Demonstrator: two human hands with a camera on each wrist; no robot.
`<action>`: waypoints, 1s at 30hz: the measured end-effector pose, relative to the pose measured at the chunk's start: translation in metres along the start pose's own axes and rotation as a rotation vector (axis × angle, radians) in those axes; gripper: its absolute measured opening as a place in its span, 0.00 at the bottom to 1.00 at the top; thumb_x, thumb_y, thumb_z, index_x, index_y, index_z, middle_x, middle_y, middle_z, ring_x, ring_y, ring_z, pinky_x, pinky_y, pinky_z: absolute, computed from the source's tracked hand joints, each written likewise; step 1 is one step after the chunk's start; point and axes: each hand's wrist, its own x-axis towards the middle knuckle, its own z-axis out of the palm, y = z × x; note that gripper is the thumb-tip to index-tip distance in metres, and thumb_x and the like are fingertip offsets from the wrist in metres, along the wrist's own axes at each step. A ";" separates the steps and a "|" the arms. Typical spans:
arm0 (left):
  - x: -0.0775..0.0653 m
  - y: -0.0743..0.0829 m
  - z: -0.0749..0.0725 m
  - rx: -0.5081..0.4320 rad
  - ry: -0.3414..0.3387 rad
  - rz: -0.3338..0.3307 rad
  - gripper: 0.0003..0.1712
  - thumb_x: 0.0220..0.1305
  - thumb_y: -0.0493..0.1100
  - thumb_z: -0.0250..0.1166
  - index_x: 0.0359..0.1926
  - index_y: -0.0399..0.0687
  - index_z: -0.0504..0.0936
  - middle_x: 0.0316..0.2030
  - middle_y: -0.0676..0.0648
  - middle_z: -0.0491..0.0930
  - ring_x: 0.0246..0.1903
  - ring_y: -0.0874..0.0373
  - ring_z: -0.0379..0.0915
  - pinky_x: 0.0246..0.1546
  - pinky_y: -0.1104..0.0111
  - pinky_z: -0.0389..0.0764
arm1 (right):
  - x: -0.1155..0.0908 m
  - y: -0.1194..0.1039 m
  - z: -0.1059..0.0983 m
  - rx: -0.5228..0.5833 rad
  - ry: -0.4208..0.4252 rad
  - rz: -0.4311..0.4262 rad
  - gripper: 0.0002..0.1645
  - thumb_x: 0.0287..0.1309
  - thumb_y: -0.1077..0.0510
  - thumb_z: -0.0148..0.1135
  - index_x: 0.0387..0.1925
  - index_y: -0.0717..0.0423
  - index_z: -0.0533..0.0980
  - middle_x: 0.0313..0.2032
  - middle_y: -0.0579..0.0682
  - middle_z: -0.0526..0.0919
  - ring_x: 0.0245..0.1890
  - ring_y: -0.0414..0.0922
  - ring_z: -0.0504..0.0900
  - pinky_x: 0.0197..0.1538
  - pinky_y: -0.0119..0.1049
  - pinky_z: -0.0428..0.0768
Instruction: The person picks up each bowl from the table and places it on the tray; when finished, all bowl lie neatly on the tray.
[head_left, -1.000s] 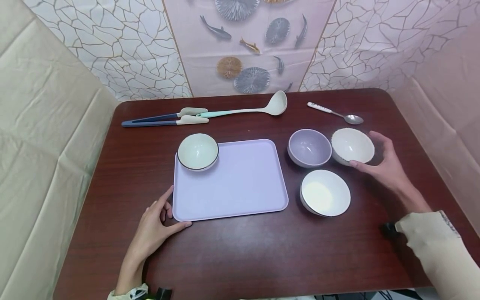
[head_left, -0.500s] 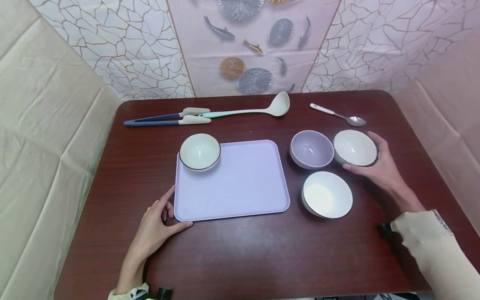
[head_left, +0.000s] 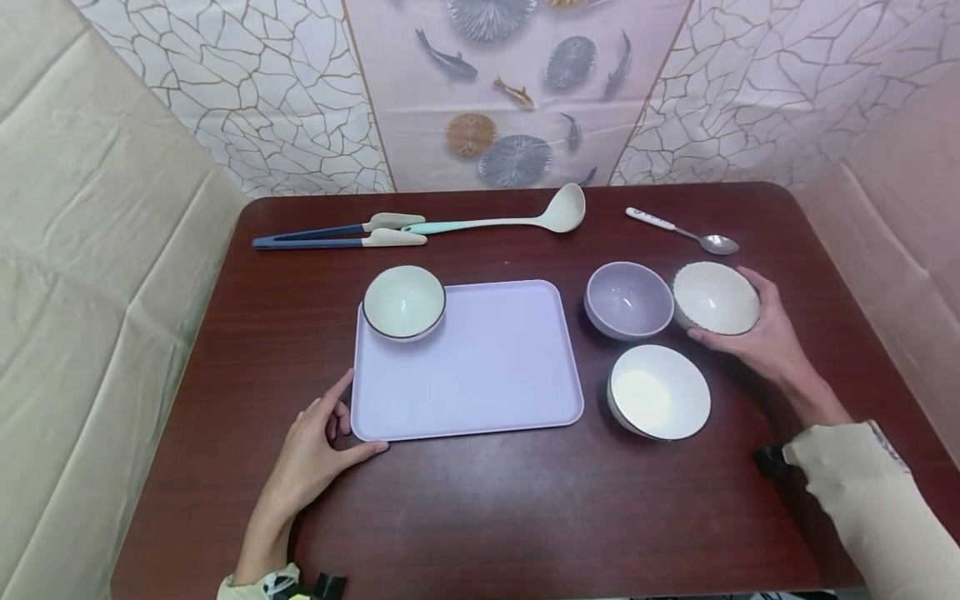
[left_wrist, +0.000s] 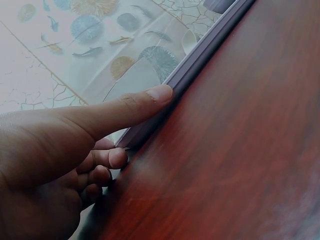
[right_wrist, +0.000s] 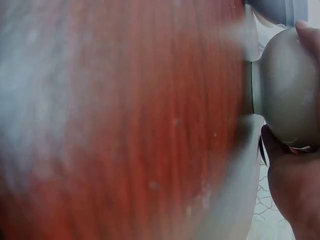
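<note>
Your left hand (head_left: 311,454) holds the near left corner of the lavender tray (head_left: 480,375) between thumb and index finger. Your right hand (head_left: 772,337) grips the scalloped white bowl (head_left: 716,298) by its right side, just beside the purple bowl (head_left: 628,300) on the bench (head_left: 480,517). Nearer you is a plain white bowl (head_left: 658,392); a dark-rimmed bowl (head_left: 405,302) occupies the tray's far left corner. The spoon (head_left: 667,224) lies beyond your right hand's bowl.

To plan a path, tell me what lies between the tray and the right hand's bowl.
In the head view, the purple bowl stands between the tray and the white bowl the right hand holds.
</note>
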 end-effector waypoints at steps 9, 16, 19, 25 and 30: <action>0.000 0.000 0.000 0.000 0.006 0.011 0.59 0.39 0.56 0.82 0.72 0.50 0.64 0.30 0.55 0.68 0.29 0.59 0.61 0.42 0.60 0.56 | -0.001 -0.001 -0.001 -0.008 0.025 0.004 0.67 0.40 0.57 0.82 0.76 0.45 0.48 0.67 0.60 0.58 0.60 0.54 0.63 0.58 0.31 0.62; 0.000 0.000 0.001 0.000 0.008 0.010 0.59 0.39 0.56 0.82 0.72 0.50 0.64 0.30 0.55 0.68 0.29 0.58 0.61 0.42 0.61 0.57 | -0.001 -0.005 -0.002 0.023 0.052 -0.020 0.65 0.39 0.59 0.82 0.74 0.42 0.51 0.66 0.58 0.60 0.59 0.50 0.64 0.56 0.29 0.64; 0.000 0.000 0.000 0.006 0.003 0.009 0.59 0.40 0.56 0.82 0.72 0.49 0.64 0.30 0.55 0.68 0.28 0.59 0.60 0.41 0.60 0.56 | 0.000 -0.009 -0.005 0.018 0.061 -0.018 0.65 0.39 0.58 0.82 0.74 0.41 0.51 0.67 0.58 0.59 0.60 0.50 0.63 0.57 0.29 0.63; 0.000 0.000 -0.001 0.008 -0.002 0.007 0.58 0.41 0.55 0.82 0.72 0.48 0.64 0.29 0.55 0.68 0.27 0.60 0.59 0.41 0.59 0.56 | 0.003 -0.019 -0.011 0.007 0.049 -0.018 0.65 0.40 0.58 0.82 0.75 0.41 0.50 0.68 0.58 0.58 0.61 0.50 0.62 0.58 0.30 0.62; 0.001 0.001 -0.001 0.004 -0.011 0.008 0.58 0.42 0.57 0.81 0.72 0.48 0.63 0.29 0.55 0.68 0.28 0.59 0.60 0.42 0.59 0.56 | 0.006 -0.031 -0.017 -0.009 0.038 -0.020 0.66 0.41 0.57 0.81 0.75 0.40 0.49 0.68 0.57 0.58 0.62 0.52 0.61 0.57 0.31 0.63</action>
